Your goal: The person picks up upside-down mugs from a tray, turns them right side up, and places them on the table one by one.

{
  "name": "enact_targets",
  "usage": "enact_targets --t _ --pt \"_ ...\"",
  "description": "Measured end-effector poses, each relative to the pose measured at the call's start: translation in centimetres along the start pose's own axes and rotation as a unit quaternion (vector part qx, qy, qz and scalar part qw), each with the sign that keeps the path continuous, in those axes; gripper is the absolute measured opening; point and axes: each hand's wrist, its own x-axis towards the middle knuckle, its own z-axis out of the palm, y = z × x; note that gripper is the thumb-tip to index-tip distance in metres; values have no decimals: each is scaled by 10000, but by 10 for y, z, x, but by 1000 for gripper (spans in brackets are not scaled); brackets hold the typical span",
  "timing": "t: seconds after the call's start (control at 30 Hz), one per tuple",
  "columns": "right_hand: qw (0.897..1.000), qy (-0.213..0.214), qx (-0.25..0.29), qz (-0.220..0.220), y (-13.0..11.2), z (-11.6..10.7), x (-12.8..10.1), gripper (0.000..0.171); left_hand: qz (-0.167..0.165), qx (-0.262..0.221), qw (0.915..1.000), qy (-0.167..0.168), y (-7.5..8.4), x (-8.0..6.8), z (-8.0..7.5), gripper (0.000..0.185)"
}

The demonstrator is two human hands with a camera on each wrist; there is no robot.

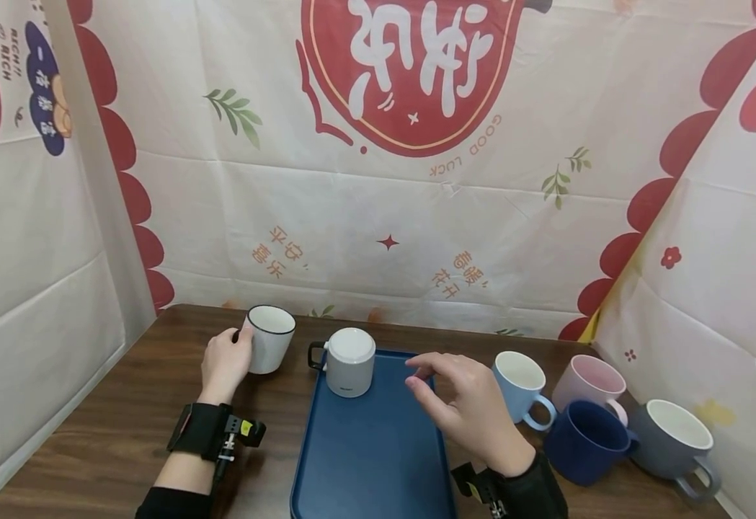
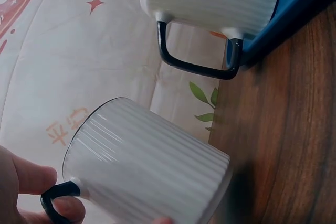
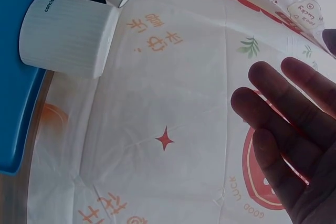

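In the head view my left hand (image 1: 225,364) grips a white ribbed mug (image 1: 269,349) by its black handle (image 2: 52,200), thumb near the black rim. The mug's mouth faces up, and it leans slightly over the table left of the blue tray (image 1: 378,454). A second white mug (image 1: 350,364) with a black handle (image 2: 197,69) stands upside down at the tray's far left corner, its handle toward the held mug. My right hand (image 1: 465,407) hovers over the tray's right side, fingers loosely extended with nothing in them; the right wrist view shows these fingers (image 3: 283,124) apart from the mug.
On the right of the brown wooden table (image 1: 92,432) stand a light blue mug (image 1: 514,393), a pink mug (image 1: 579,389), a navy mug (image 1: 581,450) and a grey mug (image 1: 666,450), close together. A printed cloth (image 1: 352,216) hangs behind the table and along both sides.
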Motion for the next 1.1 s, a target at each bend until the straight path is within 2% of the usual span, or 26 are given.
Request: enact_targets --t 0.2,0.37,0.77,0.97,1.1 --pt "10000 -19 -1 35 -1 -1 0 20 -233 -155 9996 -44 -3 1 0 42" --pt "10000 -24 -1 -13 -2 0 0 19 -524 -96 9983 -236 -8 4 -4 48" --pt "10000 52 -42 -29 -1 -2 -2 21 -825 917 9888 -840 -17 9 -19 51" --pt "10000 63 -29 -49 -2 -2 -2 19 -639 1180 9879 -781 -19 7 -25 48" --pt "9999 108 -32 -97 -1 -3 -1 17 -197 1076 9937 -248 -8 1 -30 42"
